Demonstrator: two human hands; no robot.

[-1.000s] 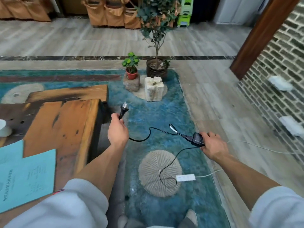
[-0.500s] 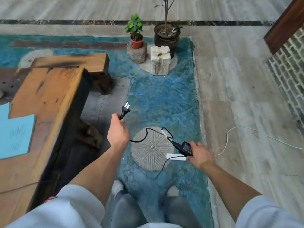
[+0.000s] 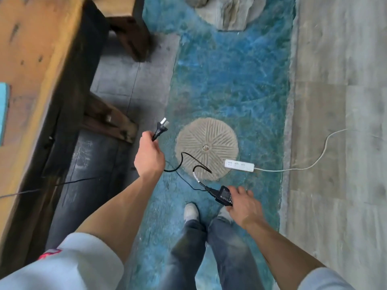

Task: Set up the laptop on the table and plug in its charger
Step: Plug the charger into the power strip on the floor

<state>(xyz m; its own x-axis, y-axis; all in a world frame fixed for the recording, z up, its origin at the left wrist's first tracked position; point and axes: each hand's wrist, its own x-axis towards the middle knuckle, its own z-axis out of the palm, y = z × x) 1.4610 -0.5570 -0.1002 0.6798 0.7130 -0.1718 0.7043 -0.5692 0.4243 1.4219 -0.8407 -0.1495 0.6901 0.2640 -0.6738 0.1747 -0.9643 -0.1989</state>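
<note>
My left hand [image 3: 149, 158] grips the black charger plug [image 3: 160, 129], whose metal prongs point up and away. My right hand [image 3: 244, 204] holds the black charger brick [image 3: 225, 195] low above the blue rug. A thin black cable [image 3: 182, 164] loops between the two hands. A white power strip [image 3: 239, 165] lies on the floor at the edge of a round stone disc, just beyond my right hand. The wooden table [image 3: 31, 65] runs along the left; no laptop is in view.
The round ribbed stone disc [image 3: 207, 149] sits in the blue rug [image 3: 230, 84]. The strip's white cord [image 3: 303, 166] trails right over grey floorboards. A stone block [image 3: 230, 11] stands at the top. A light blue sheet [image 3: 3, 111] lies on the table. My shoes [image 3: 191, 211] are below.
My view has tilted down and moved closer to the stone disc and power strip. Both hands keep their hold on plug and brick, and my right hand has dropped nearer the strip.
</note>
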